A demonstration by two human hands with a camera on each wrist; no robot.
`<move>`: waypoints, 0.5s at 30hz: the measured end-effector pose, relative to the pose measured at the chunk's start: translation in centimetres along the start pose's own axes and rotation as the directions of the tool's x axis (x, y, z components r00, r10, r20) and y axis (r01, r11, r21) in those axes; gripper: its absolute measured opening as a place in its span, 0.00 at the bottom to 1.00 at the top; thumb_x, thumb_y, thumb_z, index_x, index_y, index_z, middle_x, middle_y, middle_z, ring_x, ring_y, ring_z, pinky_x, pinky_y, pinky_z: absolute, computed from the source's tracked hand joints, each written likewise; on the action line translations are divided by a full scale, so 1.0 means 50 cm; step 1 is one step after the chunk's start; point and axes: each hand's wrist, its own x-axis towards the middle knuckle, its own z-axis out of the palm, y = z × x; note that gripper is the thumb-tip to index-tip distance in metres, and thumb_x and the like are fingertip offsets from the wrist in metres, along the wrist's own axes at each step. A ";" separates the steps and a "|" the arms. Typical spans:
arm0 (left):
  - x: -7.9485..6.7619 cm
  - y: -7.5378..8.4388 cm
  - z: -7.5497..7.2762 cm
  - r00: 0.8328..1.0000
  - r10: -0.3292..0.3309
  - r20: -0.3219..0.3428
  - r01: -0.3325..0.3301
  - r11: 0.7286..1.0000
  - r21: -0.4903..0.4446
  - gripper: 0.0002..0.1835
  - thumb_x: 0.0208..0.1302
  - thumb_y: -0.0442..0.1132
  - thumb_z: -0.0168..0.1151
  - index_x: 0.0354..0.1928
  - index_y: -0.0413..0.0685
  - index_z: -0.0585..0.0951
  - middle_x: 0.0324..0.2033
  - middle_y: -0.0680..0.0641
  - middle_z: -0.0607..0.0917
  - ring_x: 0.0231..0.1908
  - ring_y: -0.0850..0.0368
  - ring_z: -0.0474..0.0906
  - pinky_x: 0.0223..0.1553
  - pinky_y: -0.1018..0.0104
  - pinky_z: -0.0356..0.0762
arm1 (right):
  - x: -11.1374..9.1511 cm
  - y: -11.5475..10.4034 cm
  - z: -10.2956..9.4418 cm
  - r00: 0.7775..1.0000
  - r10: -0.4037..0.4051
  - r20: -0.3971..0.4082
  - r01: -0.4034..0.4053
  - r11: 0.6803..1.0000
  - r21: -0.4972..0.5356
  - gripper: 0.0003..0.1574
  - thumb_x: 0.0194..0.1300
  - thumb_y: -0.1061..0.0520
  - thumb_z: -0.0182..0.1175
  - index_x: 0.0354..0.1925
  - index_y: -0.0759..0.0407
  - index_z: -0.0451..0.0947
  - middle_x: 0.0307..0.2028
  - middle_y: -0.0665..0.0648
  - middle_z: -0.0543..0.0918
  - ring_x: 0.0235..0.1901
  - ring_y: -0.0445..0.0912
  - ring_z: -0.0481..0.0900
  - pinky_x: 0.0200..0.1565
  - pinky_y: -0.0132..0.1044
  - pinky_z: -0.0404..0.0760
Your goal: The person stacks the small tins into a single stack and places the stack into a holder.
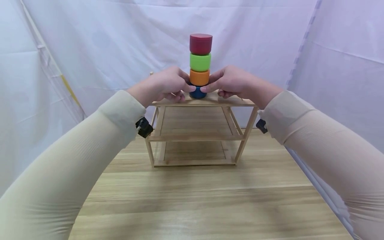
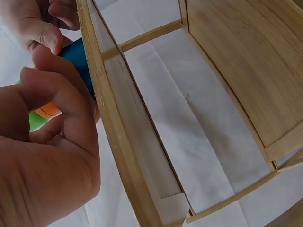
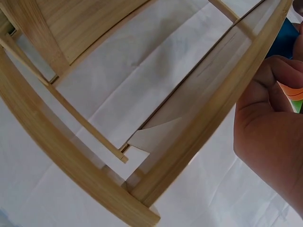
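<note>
A stack of round containers stands upright on the top tier of a wooden shelf (image 1: 196,138): blue (image 1: 198,93) at the bottom, then orange (image 1: 199,78), green (image 1: 200,62) and red (image 1: 201,45). From the left side, my left hand (image 1: 171,84) holds the lower stack, its thumb on the blue container near the orange one. My right hand (image 1: 233,82) grips from the right in the same way, thumb nearly meeting the other. Both wrist views show the hands beside the blue container, largely covering the orange and green ones; the fingertips behind the stack are hidden.
Below the top tier, the rack has two lower shelves (image 1: 195,151) between slanted legs. It stands on a wood-grain table (image 1: 192,200). White cloth (image 1: 120,33) hangs behind and along the sides.
</note>
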 end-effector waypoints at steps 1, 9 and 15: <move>0.000 -0.001 0.000 1.000 -0.001 -0.006 0.001 1.000 0.002 0.28 0.78 0.46 0.62 0.76 0.50 0.72 0.55 0.45 0.80 0.33 0.55 0.78 0.38 0.69 0.83 | 0.001 0.000 0.000 1.000 -0.001 -0.001 0.001 1.000 0.002 0.36 0.67 0.43 0.75 0.70 0.47 0.80 0.41 0.53 0.78 0.24 0.44 0.70 0.31 0.32 0.73; 0.004 -0.002 0.008 0.999 0.002 -0.048 -0.002 1.000 -0.019 0.30 0.78 0.48 0.64 0.77 0.52 0.72 0.52 0.45 0.78 0.37 0.52 0.80 0.45 0.68 0.86 | -0.001 0.004 0.002 1.000 -0.005 -0.021 0.005 1.000 0.024 0.38 0.68 0.42 0.73 0.73 0.46 0.77 0.59 0.55 0.78 0.26 0.44 0.70 0.33 0.32 0.74; -0.012 -0.002 0.010 0.993 0.001 -0.115 -0.006 0.999 -0.044 0.38 0.78 0.48 0.63 0.83 0.49 0.60 0.64 0.45 0.79 0.34 0.54 0.81 0.44 0.69 0.86 | -0.018 0.007 0.000 0.999 -0.013 -0.053 0.013 1.000 -0.004 0.42 0.72 0.43 0.70 0.78 0.49 0.70 0.64 0.56 0.78 0.29 0.45 0.73 0.37 0.33 0.77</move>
